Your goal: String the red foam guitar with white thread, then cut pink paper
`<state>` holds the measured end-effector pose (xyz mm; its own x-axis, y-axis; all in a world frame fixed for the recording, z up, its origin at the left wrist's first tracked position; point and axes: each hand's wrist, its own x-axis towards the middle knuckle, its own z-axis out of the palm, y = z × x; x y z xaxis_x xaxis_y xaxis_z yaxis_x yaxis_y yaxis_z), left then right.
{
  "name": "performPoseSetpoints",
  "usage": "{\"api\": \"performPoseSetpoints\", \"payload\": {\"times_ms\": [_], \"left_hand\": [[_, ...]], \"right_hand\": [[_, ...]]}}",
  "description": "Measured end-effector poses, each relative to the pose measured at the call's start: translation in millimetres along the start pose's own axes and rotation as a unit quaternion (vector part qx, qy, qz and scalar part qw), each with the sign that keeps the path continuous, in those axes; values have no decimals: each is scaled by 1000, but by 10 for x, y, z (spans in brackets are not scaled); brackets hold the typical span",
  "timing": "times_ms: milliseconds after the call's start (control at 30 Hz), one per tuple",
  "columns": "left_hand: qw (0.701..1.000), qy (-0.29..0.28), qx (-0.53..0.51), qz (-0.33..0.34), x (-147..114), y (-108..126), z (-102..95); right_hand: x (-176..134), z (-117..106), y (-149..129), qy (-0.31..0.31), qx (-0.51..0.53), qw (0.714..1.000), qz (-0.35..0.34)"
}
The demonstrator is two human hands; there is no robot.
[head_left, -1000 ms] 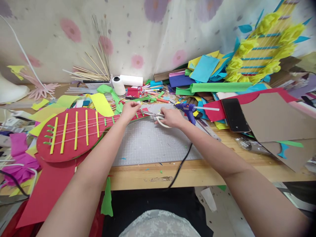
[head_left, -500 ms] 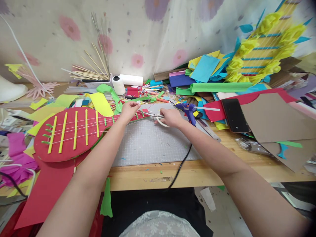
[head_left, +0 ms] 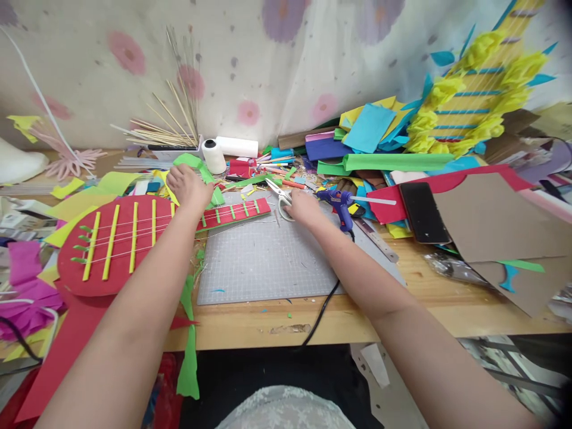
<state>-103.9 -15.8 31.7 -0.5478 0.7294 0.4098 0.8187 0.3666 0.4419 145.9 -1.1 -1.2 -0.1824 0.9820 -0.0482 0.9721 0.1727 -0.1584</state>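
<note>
My right hand (head_left: 304, 205) is closed round the white handles of the scissors (head_left: 277, 192), whose blades point up and left, above the grey cutting mat. My left hand (head_left: 190, 186) is over the join of body and neck of a red paper guitar (head_left: 120, 223). Its fingers curl downward with their tips hidden; whatever they hold cannot be made out. Yellow strips cross the guitar's body, and short green strips cross its neck (head_left: 239, 211). White strings run along it. Beside the left hand lie yellow paper and green paper (head_left: 190, 159).
A blue glue gun (head_left: 338, 205) lies right of the scissors, its black cord crossing the cutting mat (head_left: 268, 262). Farther right are a metal ruler (head_left: 376, 238), a phone (head_left: 424, 211) and cardboard (head_left: 509, 214). A thread spool (head_left: 213, 156) stands at the back.
My left hand has moved left from the neck's end to above the guitar's body, leaving the neck uncovered. The scissors have turned, their blades now pointing more upward.
</note>
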Motion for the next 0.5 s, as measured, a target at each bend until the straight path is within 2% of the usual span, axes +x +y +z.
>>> {"api": "performPoseSetpoints", "payload": {"times_ms": [67,167,233,333,433,500], "left_hand": [[998,-9,-22,62,-107,11,20],[980,-80,-58,172,-353,66,126],[965,-124,-62,221,-525,104,207],[955,-146,-61,251,-724,136,288],[958,-134,-58,245,-819,139,314],[960,-122,-61,244,-839,132,319]], "right_hand": [[79,36,0,19,4,1000,4],[150,84,14,60,8,998,3],[155,104,-2,93,19,995,-11],[132,136,-107,113,94,986,-75],[130,194,-270,73,193,964,-168],[146,241,-362,54,233,951,-197]]}}
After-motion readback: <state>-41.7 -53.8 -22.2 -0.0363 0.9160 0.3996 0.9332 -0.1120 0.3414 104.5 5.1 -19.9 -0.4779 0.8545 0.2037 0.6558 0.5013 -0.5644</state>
